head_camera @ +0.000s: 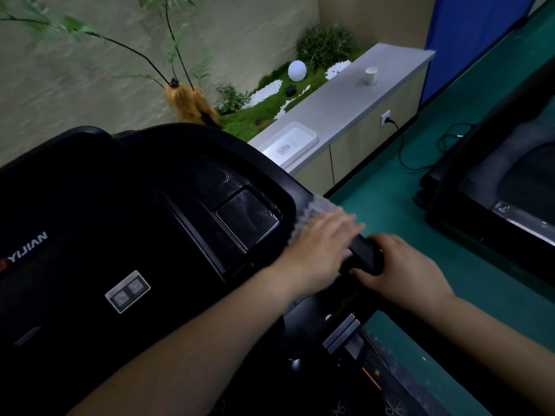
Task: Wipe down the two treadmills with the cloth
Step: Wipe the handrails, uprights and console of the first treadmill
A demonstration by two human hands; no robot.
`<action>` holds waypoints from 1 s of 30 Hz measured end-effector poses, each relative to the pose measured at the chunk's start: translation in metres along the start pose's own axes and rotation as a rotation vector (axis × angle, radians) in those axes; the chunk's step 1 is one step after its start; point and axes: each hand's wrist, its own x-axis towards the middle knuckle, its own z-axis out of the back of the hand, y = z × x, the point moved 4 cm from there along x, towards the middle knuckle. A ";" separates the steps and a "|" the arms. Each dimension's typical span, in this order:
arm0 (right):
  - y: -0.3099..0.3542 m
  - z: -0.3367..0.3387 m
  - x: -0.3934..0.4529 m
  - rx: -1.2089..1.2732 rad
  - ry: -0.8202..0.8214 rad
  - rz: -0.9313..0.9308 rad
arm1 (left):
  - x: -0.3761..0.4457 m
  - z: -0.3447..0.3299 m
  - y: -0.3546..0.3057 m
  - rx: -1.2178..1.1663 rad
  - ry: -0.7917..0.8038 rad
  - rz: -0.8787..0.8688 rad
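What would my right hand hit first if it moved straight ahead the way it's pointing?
Probably your left hand, pressing the cloth on the treadmill just ahead of your right hand, which grips the handle; depth is unclear.

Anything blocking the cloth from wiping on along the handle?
Yes. The right hand grips the handle right beside the cloth, which the left hand presses flat on the edge of the console.
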 end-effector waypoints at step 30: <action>0.015 0.010 0.014 0.012 -0.055 0.134 | -0.128 0.035 0.019 -0.034 -0.058 0.674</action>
